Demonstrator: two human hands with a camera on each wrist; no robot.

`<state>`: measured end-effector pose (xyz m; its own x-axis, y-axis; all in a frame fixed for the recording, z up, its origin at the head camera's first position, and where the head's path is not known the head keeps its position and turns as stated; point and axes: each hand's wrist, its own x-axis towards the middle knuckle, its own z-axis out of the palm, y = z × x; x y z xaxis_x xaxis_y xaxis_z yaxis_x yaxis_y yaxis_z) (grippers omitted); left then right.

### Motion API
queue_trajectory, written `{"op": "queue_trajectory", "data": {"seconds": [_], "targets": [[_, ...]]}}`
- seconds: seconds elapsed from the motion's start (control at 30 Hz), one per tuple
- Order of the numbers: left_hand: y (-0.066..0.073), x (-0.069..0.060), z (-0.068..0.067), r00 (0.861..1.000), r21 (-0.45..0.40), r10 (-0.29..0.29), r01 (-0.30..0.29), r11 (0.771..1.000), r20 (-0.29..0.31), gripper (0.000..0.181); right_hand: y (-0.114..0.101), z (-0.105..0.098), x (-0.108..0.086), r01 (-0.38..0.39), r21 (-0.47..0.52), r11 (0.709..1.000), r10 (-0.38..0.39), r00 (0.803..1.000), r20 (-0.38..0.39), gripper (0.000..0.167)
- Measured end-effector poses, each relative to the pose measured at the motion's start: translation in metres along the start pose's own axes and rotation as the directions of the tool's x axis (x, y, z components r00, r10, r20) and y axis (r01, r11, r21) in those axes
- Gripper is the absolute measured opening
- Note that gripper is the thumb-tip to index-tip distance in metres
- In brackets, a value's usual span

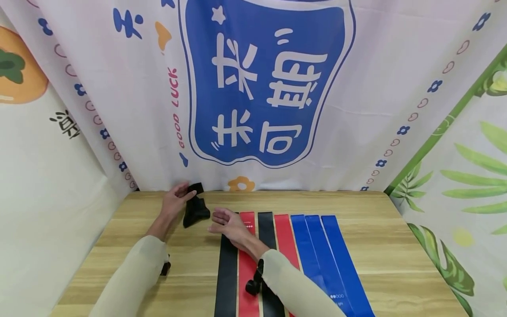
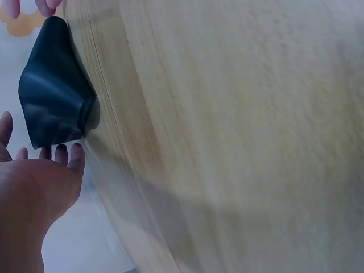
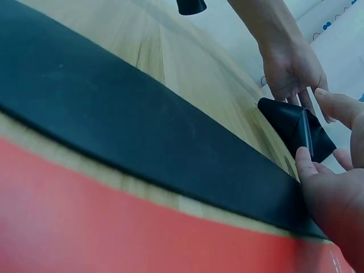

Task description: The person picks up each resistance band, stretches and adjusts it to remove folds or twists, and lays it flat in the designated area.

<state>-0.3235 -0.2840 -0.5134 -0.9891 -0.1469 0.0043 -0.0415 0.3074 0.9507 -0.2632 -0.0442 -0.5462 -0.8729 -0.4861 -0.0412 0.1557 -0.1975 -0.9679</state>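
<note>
A folded black resistance band (image 1: 196, 212), bent into an uneven loop, is at the table's back edge on the left. My left hand (image 1: 174, 202) is at its far end; in the head view its thumb overlaps the band. The left wrist view shows the left fingertips (image 2: 61, 152) fairly straight at the edge of the black band (image 2: 54, 85). My right hand (image 1: 231, 226) is held just right of that band, over the flat bands, its fingers loosely bent with nothing gripped. In the right wrist view, both hands flank the black band (image 3: 301, 128); whether the right fingertips touch it, I cannot tell.
Flat bands lie side by side on the wooden table (image 1: 396, 255): a black one (image 1: 227, 273), a red one (image 1: 247, 264), another black (image 1: 266, 224), another red (image 1: 285, 233), and blue ones (image 1: 344, 259) on the right. A printed curtain (image 1: 356, 132) hangs behind the table.
</note>
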Motion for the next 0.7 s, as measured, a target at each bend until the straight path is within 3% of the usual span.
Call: {"op": "queue_trajectory", "data": {"seconds": [0.27, 0.53, 0.7], "targets": [[0.003, 0.001, 0.006, 0.999, 0.024, -0.051, 0.052, 0.998, -0.014, 0.066, 0.003, 0.010, 0.007, -0.009, 0.025, 1.000, 0.009, 1.000, -0.004, 0.070], [0.007, 0.002, 0.013, 0.988, 0.066, -0.118, 0.125, 0.990, -0.098, 0.055, 0.003, 0.015, 0.007, 0.024, -0.060, 0.998, -0.024, 1.000, -0.005, 0.067], [0.005, 0.003, 0.016, 0.982, 0.040, -0.151, 0.156, 0.987, -0.116, 0.049, 0.004, 0.017, 0.007, 0.020, -0.035, 0.999, -0.019, 1.000, 0.010, 0.070]]}}
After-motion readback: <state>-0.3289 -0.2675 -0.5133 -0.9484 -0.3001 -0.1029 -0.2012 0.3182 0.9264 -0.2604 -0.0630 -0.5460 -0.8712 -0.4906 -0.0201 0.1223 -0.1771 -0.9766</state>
